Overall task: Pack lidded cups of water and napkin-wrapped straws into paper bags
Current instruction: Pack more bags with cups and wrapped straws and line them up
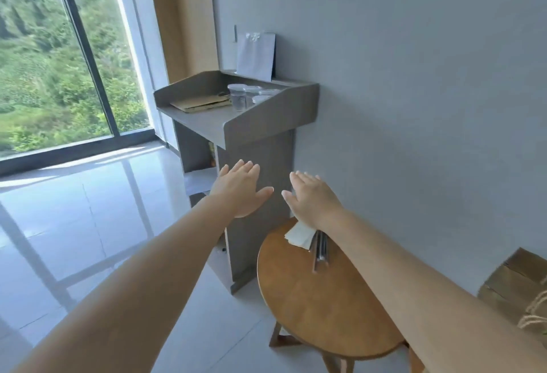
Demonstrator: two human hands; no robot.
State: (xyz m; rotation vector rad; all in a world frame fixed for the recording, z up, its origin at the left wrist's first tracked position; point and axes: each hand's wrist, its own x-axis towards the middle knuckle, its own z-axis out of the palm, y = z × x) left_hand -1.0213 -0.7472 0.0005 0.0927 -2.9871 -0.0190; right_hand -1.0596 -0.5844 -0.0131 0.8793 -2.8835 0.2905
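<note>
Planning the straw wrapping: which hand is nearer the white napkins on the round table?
Right. The right hand hovers just above the napkins; the left hand is farther left, before the desk.

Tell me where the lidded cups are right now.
In the head view, the lidded cups stand upper centre on the grey desk, right of the flat brown bags and before the upright white bag.

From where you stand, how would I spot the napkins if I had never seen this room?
Find the round wooden table beside the grey wall. At its far edge, just below the right hand, lie the napkins in a small flat stack. They are the only white sheets there; the straws beside them are thin, long and grey.
</note>
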